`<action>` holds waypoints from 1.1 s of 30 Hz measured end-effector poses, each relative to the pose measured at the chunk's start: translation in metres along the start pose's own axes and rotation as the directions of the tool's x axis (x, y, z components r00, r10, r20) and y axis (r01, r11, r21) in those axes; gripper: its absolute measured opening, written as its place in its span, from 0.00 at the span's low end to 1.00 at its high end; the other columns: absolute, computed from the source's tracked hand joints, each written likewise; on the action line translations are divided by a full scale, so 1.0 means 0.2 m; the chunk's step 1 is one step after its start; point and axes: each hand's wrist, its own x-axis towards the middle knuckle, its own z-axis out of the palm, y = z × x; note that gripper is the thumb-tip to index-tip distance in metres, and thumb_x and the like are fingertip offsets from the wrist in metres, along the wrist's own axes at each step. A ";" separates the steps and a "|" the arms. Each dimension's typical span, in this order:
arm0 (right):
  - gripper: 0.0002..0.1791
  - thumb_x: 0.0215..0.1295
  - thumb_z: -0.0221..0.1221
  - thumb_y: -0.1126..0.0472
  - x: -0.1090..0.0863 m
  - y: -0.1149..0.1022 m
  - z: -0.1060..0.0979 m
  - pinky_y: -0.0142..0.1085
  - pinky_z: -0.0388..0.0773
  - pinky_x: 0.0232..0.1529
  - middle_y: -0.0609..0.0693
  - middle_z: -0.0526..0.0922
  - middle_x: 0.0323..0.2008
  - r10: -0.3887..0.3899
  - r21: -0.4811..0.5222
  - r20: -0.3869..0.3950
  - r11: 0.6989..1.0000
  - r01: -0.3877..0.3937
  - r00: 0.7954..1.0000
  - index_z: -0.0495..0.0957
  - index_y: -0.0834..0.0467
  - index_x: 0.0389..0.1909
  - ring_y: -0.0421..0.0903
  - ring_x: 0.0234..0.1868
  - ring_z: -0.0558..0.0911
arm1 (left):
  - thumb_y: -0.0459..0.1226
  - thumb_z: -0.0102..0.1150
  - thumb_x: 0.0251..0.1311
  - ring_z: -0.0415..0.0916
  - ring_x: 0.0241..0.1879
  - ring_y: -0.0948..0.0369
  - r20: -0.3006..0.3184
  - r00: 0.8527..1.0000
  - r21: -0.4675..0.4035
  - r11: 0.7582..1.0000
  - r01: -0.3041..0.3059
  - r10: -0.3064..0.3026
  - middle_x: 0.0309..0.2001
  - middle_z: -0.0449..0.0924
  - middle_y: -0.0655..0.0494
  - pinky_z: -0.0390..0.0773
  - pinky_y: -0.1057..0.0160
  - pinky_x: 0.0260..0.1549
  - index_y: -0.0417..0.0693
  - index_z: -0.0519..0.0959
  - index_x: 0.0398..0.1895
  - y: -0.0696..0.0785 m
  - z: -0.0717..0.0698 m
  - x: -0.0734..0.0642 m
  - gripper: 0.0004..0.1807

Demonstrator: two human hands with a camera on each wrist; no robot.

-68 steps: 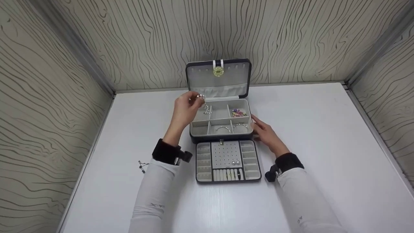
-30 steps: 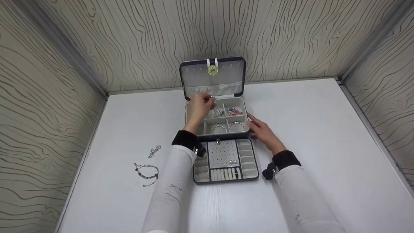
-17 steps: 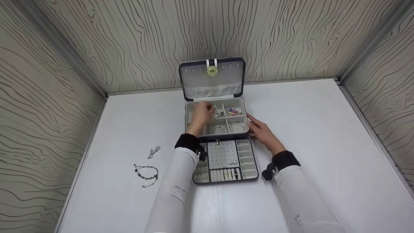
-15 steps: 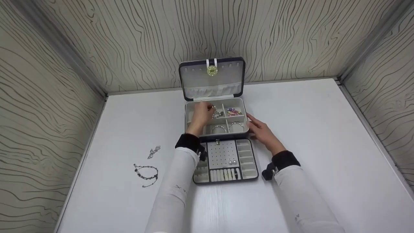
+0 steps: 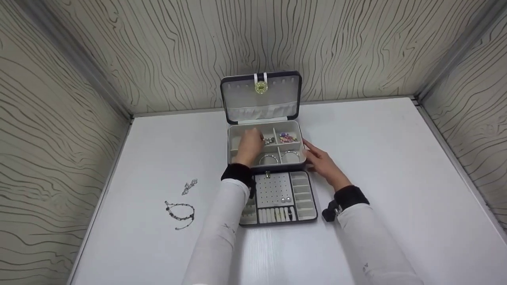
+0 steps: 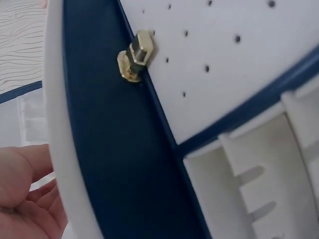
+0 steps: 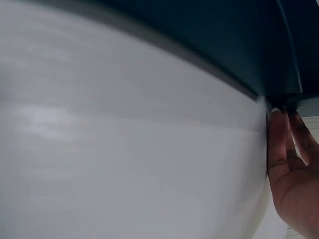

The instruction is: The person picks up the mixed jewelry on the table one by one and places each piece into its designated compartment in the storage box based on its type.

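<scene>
A dark blue jewelry box [image 5: 264, 168] stands with its lid raised. My left hand [image 5: 250, 144] reaches into the back middle compartment. Its fingers are curled at the silver beaded bracelet [image 5: 269, 141], most of which lies on the compartment floor; the fingertips are hidden. In the left wrist view, the same hand [image 6: 25, 191] shows curled fingers behind the box's pale edge. Against the box's right side rests my right hand [image 5: 321, 161], fingers extended. Two silver bangles, one bangle [image 5: 269, 159] and another bangle [image 5: 290, 155], lie in the front compartments. Colored beads [image 5: 287, 137] fill part of the back right one.
A lift-out tray [image 5: 274, 190] with ring slots and two pearl-like studs [image 5: 285, 200] lies in front of the box. On the table's left are a dark beaded bracelet [image 5: 180, 218] and a silver ornate piece [image 5: 189, 186]. A patterned wall [image 5: 356, 51] rises behind.
My left hand carried the silver bracelet rightward over the back compartments, then lowered it into the middle one. More of the bracelet now lies down. The right hand stays at the box's side.
</scene>
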 end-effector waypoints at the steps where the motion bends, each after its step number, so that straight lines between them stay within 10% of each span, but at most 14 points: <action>1: 0.31 0.78 0.45 0.49 0.00 0.00 0.00 0.52 0.75 0.54 0.66 0.69 0.65 0.000 -0.004 -0.001 1.000 0.000 1.000 0.50 0.46 0.77 0.59 0.58 0.77 | 0.26 0.59 0.58 0.83 0.33 0.53 -0.002 1.000 -0.002 1.000 -0.001 0.001 0.32 0.85 0.48 0.81 0.58 0.35 0.38 0.84 0.30 0.00 0.00 0.00 0.05; 9: 0.32 0.77 0.47 0.47 0.00 0.01 0.00 0.49 0.77 0.53 0.64 0.71 0.64 0.001 -0.021 -0.019 1.000 -0.001 1.000 0.52 0.47 0.77 0.57 0.56 0.78 | 0.22 0.46 0.61 0.82 0.39 0.51 0.033 0.999 -0.021 1.000 -0.001 0.002 0.37 0.83 0.45 0.80 0.57 0.40 0.34 0.80 0.38 0.00 0.02 -0.02 0.12; 16: 0.32 0.77 0.47 0.47 0.00 0.01 0.00 0.44 0.78 0.49 0.64 0.72 0.63 0.001 -0.013 -0.025 1.000 -0.002 1.000 0.53 0.47 0.77 0.52 0.52 0.79 | 0.16 0.47 0.53 0.80 0.44 0.51 0.124 0.992 -0.027 0.999 0.023 -0.020 0.43 0.82 0.44 0.79 0.58 0.46 0.34 0.80 0.46 0.00 0.01 -0.03 0.19; 33: 0.31 0.78 0.45 0.51 -0.02 -0.04 -0.01 0.53 0.75 0.54 0.68 0.68 0.65 0.009 0.009 0.018 1.000 -0.010 1.000 0.50 0.49 0.77 0.58 0.56 0.77 | 0.24 0.59 0.56 0.79 0.50 0.51 0.119 0.993 -0.012 1.000 -0.010 0.011 0.50 0.82 0.47 0.77 0.55 0.50 0.40 0.81 0.54 0.00 -0.13 -0.09 0.20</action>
